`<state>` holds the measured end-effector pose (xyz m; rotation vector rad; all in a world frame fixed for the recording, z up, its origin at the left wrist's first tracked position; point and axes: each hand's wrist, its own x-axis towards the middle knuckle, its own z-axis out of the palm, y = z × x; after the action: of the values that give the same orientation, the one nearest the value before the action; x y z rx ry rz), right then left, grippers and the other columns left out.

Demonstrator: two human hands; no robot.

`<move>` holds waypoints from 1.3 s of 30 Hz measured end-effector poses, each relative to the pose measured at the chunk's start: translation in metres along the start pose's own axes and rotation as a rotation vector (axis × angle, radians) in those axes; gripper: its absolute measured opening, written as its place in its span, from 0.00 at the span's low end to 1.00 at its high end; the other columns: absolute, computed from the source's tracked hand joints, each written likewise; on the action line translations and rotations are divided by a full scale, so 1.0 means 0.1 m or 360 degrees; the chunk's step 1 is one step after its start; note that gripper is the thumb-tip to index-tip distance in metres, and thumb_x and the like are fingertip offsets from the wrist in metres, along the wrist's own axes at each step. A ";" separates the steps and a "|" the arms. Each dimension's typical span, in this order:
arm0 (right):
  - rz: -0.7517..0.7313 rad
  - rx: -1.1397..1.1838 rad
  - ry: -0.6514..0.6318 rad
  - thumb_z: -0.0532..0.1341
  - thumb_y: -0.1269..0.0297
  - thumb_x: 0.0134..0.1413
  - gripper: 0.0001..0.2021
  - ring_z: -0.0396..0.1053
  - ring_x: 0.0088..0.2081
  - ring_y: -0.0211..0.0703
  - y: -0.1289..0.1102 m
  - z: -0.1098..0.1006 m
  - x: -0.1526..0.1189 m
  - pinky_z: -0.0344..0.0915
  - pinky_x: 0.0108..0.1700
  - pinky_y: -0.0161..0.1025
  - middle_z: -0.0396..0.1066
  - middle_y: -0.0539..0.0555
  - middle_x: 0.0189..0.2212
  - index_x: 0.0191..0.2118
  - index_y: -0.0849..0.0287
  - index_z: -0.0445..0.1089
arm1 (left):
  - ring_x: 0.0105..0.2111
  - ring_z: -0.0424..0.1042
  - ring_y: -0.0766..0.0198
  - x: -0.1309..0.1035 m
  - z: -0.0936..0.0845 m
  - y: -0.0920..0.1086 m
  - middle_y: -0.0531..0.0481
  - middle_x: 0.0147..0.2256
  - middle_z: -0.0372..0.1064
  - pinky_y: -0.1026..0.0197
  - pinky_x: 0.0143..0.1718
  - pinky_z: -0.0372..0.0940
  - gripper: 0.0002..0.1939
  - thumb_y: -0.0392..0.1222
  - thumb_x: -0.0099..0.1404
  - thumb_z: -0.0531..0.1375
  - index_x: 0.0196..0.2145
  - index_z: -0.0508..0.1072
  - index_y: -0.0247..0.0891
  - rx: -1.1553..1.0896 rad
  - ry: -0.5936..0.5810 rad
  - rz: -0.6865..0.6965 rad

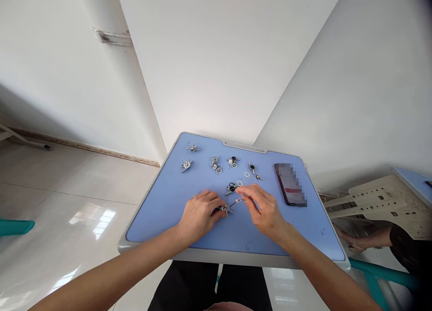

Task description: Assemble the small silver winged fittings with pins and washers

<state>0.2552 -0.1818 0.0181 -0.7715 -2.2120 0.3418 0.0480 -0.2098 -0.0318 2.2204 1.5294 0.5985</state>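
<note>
Gripping a small metal part [225, 209] between the fingers of the left hand [199, 212], low over the near half of the blue desk [158, 212]; pinching a thin screwdriver [238, 200] by its clear handle in the right hand [266, 209], apparently meeting the part with its tip; could skid off and jab the left fingers if held aslant, or lose tiny pieces if knocked by a wrist; counted: two working hands, one screwdriver, one held part, one phone [288, 185], six loose groups of metal pieces [186, 165]; too small to count within each group.
</note>
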 end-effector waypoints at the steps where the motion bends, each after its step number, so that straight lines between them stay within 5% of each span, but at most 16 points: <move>1: 0.0039 -0.0081 -0.0043 0.53 0.76 0.66 0.17 0.73 0.40 0.44 -0.01 -0.02 0.01 0.74 0.39 0.43 0.75 0.55 0.40 0.55 0.54 0.67 | 0.40 0.72 0.60 0.00 0.00 0.00 0.55 0.37 0.76 0.62 0.31 0.59 0.05 0.42 0.67 0.65 0.41 0.79 0.46 0.0000 0.0000 0.0000; 6: 0.0023 -0.0576 -0.0010 0.56 0.68 0.68 0.12 0.74 0.38 0.48 -0.03 0.05 0.00 0.72 0.32 0.42 0.78 0.57 0.39 0.54 0.56 0.68 | 0.40 0.71 0.60 0.00 0.00 0.00 0.54 0.38 0.76 0.62 0.31 0.59 0.05 0.42 0.67 0.64 0.41 0.79 0.46 0.0002 -0.0007 0.0006; 10: 0.0184 -0.0198 0.0042 0.50 0.73 0.70 0.16 0.76 0.39 0.43 -0.09 0.17 -0.01 0.74 0.39 0.42 0.78 0.56 0.41 0.58 0.54 0.63 | 0.40 0.71 0.60 0.00 0.01 0.00 0.55 0.37 0.76 0.61 0.31 0.59 0.04 0.42 0.67 0.64 0.40 0.79 0.46 0.0006 -0.0003 0.0010; 14: 0.0311 0.0416 -0.0341 0.48 0.71 0.70 0.20 0.75 0.46 0.41 -0.14 0.05 0.08 0.74 0.46 0.43 0.77 0.54 0.48 0.64 0.51 0.55 | 0.38 0.71 0.60 -0.01 0.01 -0.01 0.54 0.35 0.75 0.61 0.31 0.59 0.04 0.43 0.67 0.64 0.40 0.78 0.46 0.0018 0.0009 0.0039; 18: 0.0341 0.0484 -0.0689 0.46 0.69 0.71 0.20 0.74 0.47 0.42 -0.11 -0.09 0.16 0.72 0.47 0.45 0.76 0.54 0.50 0.65 0.51 0.52 | 0.38 0.71 0.60 0.00 0.02 -0.02 0.54 0.35 0.75 0.62 0.30 0.58 0.04 0.42 0.67 0.64 0.40 0.79 0.46 0.0018 0.0013 0.0029; 22: 0.0355 -0.0066 -0.0469 0.47 0.61 0.72 0.12 0.72 0.43 0.47 -0.04 0.04 0.12 0.70 0.39 0.43 0.75 0.58 0.44 0.51 0.55 0.65 | 0.40 0.71 0.60 0.00 0.01 -0.02 0.55 0.37 0.76 0.62 0.31 0.59 0.05 0.43 0.67 0.64 0.41 0.79 0.48 0.0004 0.0010 0.0038; 26: 0.0407 -0.0442 -0.0333 0.51 0.59 0.70 0.11 0.69 0.41 0.50 -0.03 0.12 0.09 0.65 0.31 0.40 0.72 0.59 0.38 0.43 0.56 0.67 | 0.40 0.72 0.60 0.00 0.01 -0.01 0.55 0.37 0.76 0.62 0.31 0.59 0.05 0.43 0.67 0.64 0.41 0.80 0.48 0.0014 0.0013 0.0029; 32: 0.0839 0.0353 -0.0279 0.56 0.66 0.65 0.15 0.73 0.37 0.41 -0.11 0.03 0.11 0.71 0.41 0.42 0.75 0.50 0.36 0.55 0.53 0.58 | 0.40 0.72 0.61 -0.01 0.02 -0.02 0.54 0.37 0.76 0.62 0.31 0.60 0.06 0.43 0.68 0.64 0.42 0.80 0.48 0.0036 0.0021 0.0049; 36: 0.1091 0.0585 0.0077 0.63 0.63 0.58 0.11 0.75 0.37 0.42 -0.12 0.12 0.04 0.73 0.41 0.43 0.78 0.51 0.37 0.45 0.53 0.62 | 0.40 0.72 0.61 -0.01 0.02 -0.04 0.54 0.38 0.76 0.62 0.32 0.62 0.06 0.43 0.68 0.63 0.42 0.79 0.48 0.0033 0.0030 0.0083; 39: 0.0998 0.0630 0.0040 0.63 0.65 0.59 0.05 0.76 0.38 0.42 -0.12 0.12 0.03 0.75 0.41 0.43 0.78 0.52 0.38 0.39 0.54 0.66 | 0.39 0.71 0.61 -0.01 0.03 -0.05 0.54 0.37 0.76 0.62 0.31 0.61 0.06 0.43 0.68 0.63 0.41 0.79 0.47 0.0022 0.0040 0.0090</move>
<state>0.2401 -0.1896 0.0173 -1.2133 -1.7453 1.0312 0.0453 -0.2098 -0.0365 2.2814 1.4912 0.6369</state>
